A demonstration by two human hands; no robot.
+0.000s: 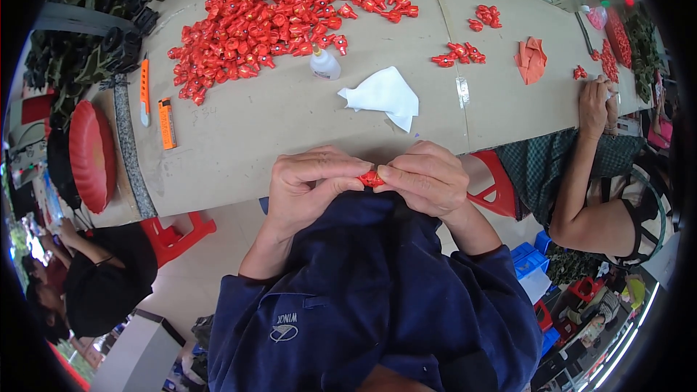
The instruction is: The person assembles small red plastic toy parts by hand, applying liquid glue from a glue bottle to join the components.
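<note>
Between both hands, just off the table's near edge, is a small shiny red plastic figure [372, 178] with yellowish marks. My left hand [319, 180] pinches one end of it with thumb and forefinger. On its other end, my right hand [428, 176] has thumb and fingers closed. The fingers hide most of its shape. Beyond the hands lies a crumpled white cloth [383, 98]. Next to that stands a small translucent squeeze bottle [324, 65] with a brownish tip. A large heap of similar red pieces [250, 25] spreads over the far left of the table.
An orange box cutter [145, 91] and an orange box [167, 123] lie at left, near a red tray [92, 156]. Small red groups [459, 54] and an orange cloth [531, 60] sit right. Co-workers sit at both sides; one's hand [595, 105] rests over the table.
</note>
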